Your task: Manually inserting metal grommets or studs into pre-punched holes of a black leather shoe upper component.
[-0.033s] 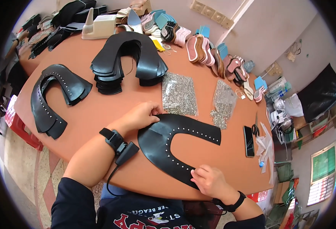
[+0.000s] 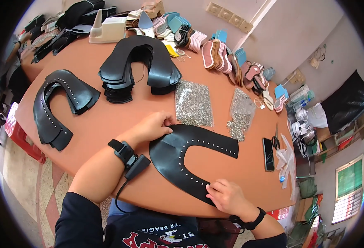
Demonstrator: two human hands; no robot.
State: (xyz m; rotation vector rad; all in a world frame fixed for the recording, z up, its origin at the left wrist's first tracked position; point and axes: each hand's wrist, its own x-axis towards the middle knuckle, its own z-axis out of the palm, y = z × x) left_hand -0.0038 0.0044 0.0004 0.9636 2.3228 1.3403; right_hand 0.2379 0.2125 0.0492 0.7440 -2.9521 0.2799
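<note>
A black U-shaped leather piece (image 2: 182,159) lies flat on the orange table (image 2: 107,124) in front of me, with a row of small silver studs along its inner edge. My left hand (image 2: 153,126), with a black wrist strap and cable, pinches the piece's upper left edge with curled fingers. My right hand (image 2: 227,196) presses down on the end of the piece's lower arm near the table's front edge. A loose pile of silver studs (image 2: 193,103) lies just beyond my left hand.
A clear bag of studs (image 2: 240,113) sits right of the pile. A tall stack of plain black pieces (image 2: 138,66) and a studded stack (image 2: 60,103) lie further back and left. A phone (image 2: 268,153) and scissors (image 2: 276,140) lie at the right. Shoe soles (image 2: 215,53) line the far edge.
</note>
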